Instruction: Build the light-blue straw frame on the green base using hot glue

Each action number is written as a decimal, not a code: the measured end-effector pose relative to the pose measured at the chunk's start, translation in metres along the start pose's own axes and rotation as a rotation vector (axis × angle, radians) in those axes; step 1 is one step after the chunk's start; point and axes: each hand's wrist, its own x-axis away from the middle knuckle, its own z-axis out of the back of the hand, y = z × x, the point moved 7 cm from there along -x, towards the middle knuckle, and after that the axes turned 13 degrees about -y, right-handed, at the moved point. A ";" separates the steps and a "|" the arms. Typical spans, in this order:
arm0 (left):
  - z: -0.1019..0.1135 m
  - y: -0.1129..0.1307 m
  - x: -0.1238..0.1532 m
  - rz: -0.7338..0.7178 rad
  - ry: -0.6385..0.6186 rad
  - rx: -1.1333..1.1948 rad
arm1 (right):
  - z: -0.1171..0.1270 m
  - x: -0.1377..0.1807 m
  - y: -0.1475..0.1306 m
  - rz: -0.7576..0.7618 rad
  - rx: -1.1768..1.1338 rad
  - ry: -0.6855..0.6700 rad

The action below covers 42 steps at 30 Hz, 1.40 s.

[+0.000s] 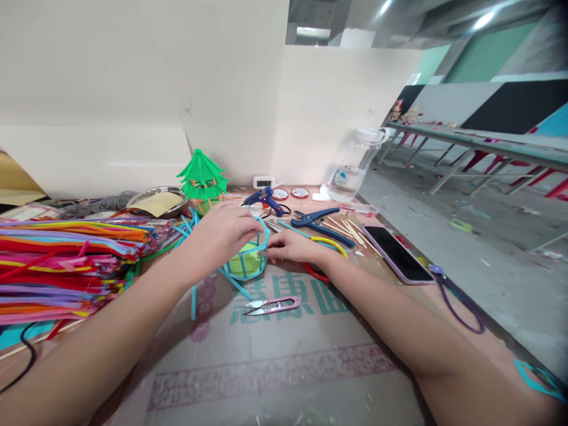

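A small basket-like frame (247, 264) of light blue sticks with a green paper lining stands on the cardboard-covered table (288, 367). My left hand (222, 232) rests over its top left, fingers curled and pinching a blue stick at the rim. My right hand (288, 247) touches the frame's right side, fingers pressed together on a blue stick. Pink thread snips (271, 305) lie just in front of the frame.
A big pile of coloured pipe cleaners (66, 260) fills the left. Behind are a green paper tree (202, 177), a blue glue gun (265, 200), blue pliers (320, 221), wooden sticks (350, 229), a phone (397, 254) and a water jug (355, 168).
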 end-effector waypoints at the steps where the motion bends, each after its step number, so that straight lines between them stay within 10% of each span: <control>1: 0.000 0.001 0.000 -0.002 -0.001 -0.010 | 0.000 0.000 0.000 0.002 0.000 -0.002; 11: 0.003 -0.007 0.002 0.009 -0.014 0.058 | 0.002 -0.001 0.003 -0.009 0.025 0.006; 18: 0.035 -0.054 0.043 0.419 0.120 0.278 | 0.002 -0.002 0.009 -0.037 -0.018 0.028; 24: -0.015 -0.094 0.068 0.606 0.025 0.739 | 0.004 -0.001 0.008 -0.061 0.079 0.024; 33: -0.050 -0.082 0.062 0.488 -0.161 1.319 | 0.019 0.007 0.006 -0.076 -0.124 0.070; 38: -0.053 -0.074 0.061 0.376 -0.269 1.254 | 0.065 0.044 -0.056 -0.016 0.167 0.507; 42: -0.056 -0.076 0.057 0.324 -0.235 1.149 | 0.035 0.036 -0.130 0.099 0.634 0.487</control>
